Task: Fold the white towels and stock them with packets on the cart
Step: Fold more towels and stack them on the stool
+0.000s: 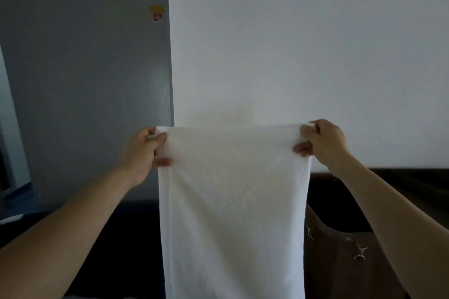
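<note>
A white towel (233,201) hangs straight down in front of me, stretched flat along its top edge. My left hand (143,153) pinches the towel's top left corner between thumb and fingers. My right hand (323,143) pinches the top right corner the same way. Both arms are held out at about chest height. The towel's lower end runs out of the bottom of the view. No packets or cart shelves show.
A white wall (303,43) stands straight ahead, with a grey door (92,80) to its left bearing a small yellow and red sticker (156,13). A brown bag with metal clips (352,257) sits low on the right, against a dark surface.
</note>
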`<state>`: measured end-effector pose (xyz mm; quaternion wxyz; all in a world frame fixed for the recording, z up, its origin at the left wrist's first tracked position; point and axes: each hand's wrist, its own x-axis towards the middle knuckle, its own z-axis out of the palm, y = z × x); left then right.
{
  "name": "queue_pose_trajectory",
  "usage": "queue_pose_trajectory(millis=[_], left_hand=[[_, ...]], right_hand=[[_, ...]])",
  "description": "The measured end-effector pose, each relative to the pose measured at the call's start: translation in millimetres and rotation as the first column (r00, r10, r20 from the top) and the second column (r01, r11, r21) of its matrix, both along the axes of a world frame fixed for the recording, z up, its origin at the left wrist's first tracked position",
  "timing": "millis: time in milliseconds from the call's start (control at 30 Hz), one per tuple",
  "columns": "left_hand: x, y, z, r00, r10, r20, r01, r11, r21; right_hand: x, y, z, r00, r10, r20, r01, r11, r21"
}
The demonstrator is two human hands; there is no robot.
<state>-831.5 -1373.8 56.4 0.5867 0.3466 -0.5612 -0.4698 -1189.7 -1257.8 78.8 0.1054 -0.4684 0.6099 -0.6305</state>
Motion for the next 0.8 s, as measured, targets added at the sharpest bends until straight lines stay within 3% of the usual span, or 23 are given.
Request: queue_pose_trajectory(millis=[167,400,533,700,800], left_hand=[[6,-14,-58,0.994,0.037,0.102,-0.045,0.996,0.079],[-20,-58,-95,0.976,0.065,0.210,-0.109,0.973,0.203],[-40,-99,-59,0.958,0.185,0.217,-0.209,0.973,0.092],[-58,-120,68,0.941,0.338,0.016,-0.329,0.926,-0.187],[-53,-111,129,0.944,0.322,-0.076,-0.331,0.902,-0.278]], right_hand=[[0,-3,-47,1.000,0.012,-0.010,-0.010,0.980,0.199],[-15,-48,-84,0.998,0.014,0.055,-0.031,0.946,0.322],[-21,-87,-49,0.998,0.010,0.064,-0.022,0.983,0.183],[-20,-103,65,0.999,-0.029,0.021,0.032,0.982,-0.187],[-16,-91,118,1.000,-0.003,-0.010,0.000,0.945,-0.326]])
